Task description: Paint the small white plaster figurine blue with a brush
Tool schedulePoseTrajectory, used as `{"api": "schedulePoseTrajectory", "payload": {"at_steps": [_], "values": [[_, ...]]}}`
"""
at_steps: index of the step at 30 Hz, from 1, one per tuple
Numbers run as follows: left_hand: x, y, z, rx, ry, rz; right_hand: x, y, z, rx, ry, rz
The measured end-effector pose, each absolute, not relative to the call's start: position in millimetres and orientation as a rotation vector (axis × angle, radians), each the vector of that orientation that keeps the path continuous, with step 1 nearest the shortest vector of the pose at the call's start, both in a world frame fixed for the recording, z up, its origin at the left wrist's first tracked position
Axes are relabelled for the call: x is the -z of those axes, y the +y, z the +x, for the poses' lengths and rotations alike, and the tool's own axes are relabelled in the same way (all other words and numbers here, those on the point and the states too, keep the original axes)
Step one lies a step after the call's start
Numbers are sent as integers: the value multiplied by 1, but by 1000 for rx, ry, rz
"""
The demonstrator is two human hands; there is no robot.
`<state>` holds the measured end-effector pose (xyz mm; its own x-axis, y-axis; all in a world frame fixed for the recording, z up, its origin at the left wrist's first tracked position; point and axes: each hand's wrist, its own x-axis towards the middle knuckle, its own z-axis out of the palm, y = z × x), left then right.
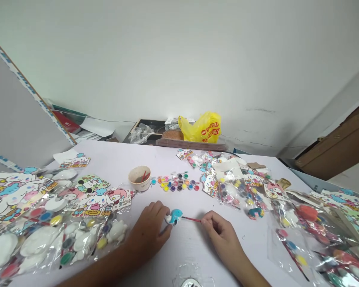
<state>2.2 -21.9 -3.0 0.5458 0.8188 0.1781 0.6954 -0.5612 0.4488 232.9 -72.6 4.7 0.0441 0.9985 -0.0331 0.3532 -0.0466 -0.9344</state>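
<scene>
A small blue and white figurine (176, 215) is pinched at its left end by my left hand (151, 227), just above the white table. My right hand (219, 227) grips a thin red paintbrush (194, 219) near its end. The brush lies almost level, its dark tip pointing left and reaching the figurine's right side; whether it touches the surface I cannot tell. Behind the hands are several small paint pots (179, 184) in many colours. To their left stands a paper cup (139, 178) with red-handled brushes leaning inside.
Clear bags of white figurines and paints (86, 239) cover the table's left side; more packets (290, 219) lie on the right. A painted figurine (255, 213) sits at right. Behind the table a yellow plastic bag (202, 126) rests against the wall. Tape (190, 282) lies at the front edge.
</scene>
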Motion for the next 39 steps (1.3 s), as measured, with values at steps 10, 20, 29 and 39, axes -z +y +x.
{"api": "schedulePoseTrajectory", "payload": {"at_steps": [10, 20, 29, 39], "values": [[3, -21, 10, -550, 1338, 2415, -4, -72, 233, -988, -1419, -1496], [7, -17, 10, -648, 1277, 2354, -3, -72, 235, -964, -1453, -1519], [3, -15, 5, -595, 1189, 2226, -2, -74, 234, -980, -1427, -1491], [8, -13, 3, -597, 1150, 2219, 0, -75, 235, -989, -1468, -1525]]}}
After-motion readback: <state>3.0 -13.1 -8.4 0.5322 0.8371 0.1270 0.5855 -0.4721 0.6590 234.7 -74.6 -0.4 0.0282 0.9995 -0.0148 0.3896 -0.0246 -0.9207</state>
